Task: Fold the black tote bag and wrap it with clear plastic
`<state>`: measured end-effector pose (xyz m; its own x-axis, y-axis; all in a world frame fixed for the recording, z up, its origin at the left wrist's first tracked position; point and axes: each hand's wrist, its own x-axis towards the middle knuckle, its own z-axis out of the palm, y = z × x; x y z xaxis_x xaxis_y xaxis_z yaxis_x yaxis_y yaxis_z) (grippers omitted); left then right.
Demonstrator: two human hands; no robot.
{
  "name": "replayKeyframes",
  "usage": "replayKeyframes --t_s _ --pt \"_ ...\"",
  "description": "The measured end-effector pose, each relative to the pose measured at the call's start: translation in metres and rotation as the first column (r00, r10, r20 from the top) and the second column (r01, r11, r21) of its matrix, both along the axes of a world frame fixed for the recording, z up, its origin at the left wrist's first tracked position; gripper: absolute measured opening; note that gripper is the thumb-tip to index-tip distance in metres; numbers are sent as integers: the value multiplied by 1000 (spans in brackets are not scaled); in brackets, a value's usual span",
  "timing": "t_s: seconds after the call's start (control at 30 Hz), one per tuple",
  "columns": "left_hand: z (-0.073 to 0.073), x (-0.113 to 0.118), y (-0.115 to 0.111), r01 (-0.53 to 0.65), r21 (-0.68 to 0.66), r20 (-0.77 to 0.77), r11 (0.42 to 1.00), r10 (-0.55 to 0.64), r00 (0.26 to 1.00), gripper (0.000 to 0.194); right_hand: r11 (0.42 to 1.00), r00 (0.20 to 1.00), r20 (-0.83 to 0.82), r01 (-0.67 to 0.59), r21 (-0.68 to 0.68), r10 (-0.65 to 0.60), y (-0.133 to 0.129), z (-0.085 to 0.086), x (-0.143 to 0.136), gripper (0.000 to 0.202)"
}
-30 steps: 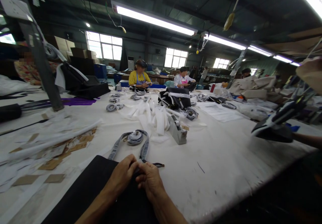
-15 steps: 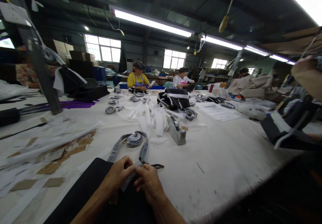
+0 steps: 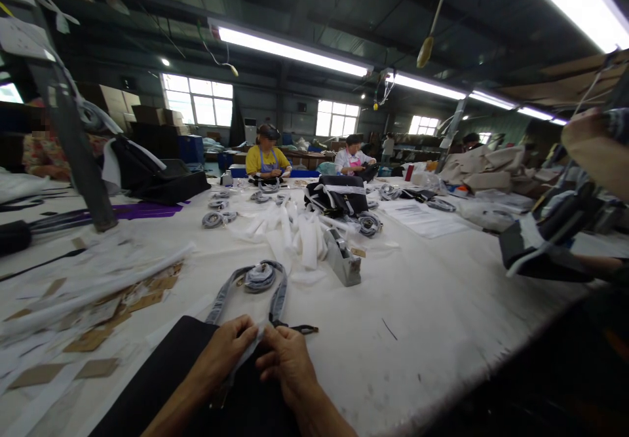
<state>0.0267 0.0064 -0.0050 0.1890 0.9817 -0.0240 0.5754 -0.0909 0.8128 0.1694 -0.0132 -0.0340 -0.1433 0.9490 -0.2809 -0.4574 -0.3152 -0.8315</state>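
Here, a thin pale strip [image 3: 244, 357] is pinched by the left hand [image 3: 223, 350] and the right hand [image 3: 289, 361], above the black bag [image 3: 157, 375] on the worktop [image 3: 388, 384], near the grey strap [image 3: 279, 291]; it should be kept flat and not tugged hard

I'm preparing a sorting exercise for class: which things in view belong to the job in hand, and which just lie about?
Likely part of the job:
- pale strip, between left hand and right hand
- black fabric piece beneath
- grey-wrapped handle

Apparently just lying about:
- brown card pieces
- purple material
- dark thread
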Motion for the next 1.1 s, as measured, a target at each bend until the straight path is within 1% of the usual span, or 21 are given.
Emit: replayKeyframes --t_s 0.13,0.23,0.33,0.43,0.6,0.7,0.77,0.83,0.87,0.93,0.97,1.03,1.1 --pt "-1 2 1 -18 -6 -38 1000 17 999 30 1000 1000 -7 25 -3 -25 0 -3 0 51" --pt "1 4 0 -33 4 -40 999 33 999 25 1000 1000 2 31 -2 -31 0 -4 0 48" --pt "5 7 -2 -41 0 -43 999 41 998 26 1000 1000 9 23 0 -23 0 -3 -1 46" --pt "7 9 -4 -62 -7 -37 998 62 997 29 999 1000 8 30 -25 -30 0 0 -1 43" --pt "0 4 0 -78 -15 15 997 78 997 32 999 999 12 33 -43 -33 -2 5 0 37" --pt "-2 4 -2 -56 -15 14 998 57 998 28 998 998 41 43 -46 -41 -3 7 0 34" --pt "-1 7 -6 -71 38 -44 997 73 996 19 998 997 62 44 -53 -40 -2 8 -1 32" --pt "1 12 -12 -76 156 -142 985 99 985 13 998 997 68 38 -56 -34 -2 7 -1 31" --pt "3 15 -16 -57 229 -196 972 104 975 14 998 997 66 38 -51 -35 -2 7 0 31" --pt "4 19 -23 23 356 -314 934 96 945 19 998 997 59 46 -39 -44 -2 5 1 31" --pt "4 20 -26 71 396 -370 915 88 925 22 998 997 57 52 -34 -50 -2 4 2 31" --pt "3 20 -32 161 432 -454 887 59 889 25 998 997 52 56 -36 -54 -3 2 3 30" --pt "0 16 -38 231 454 -481 861 18 876 25 998 998 46 50 -47 -48 -3 -1 5 30"
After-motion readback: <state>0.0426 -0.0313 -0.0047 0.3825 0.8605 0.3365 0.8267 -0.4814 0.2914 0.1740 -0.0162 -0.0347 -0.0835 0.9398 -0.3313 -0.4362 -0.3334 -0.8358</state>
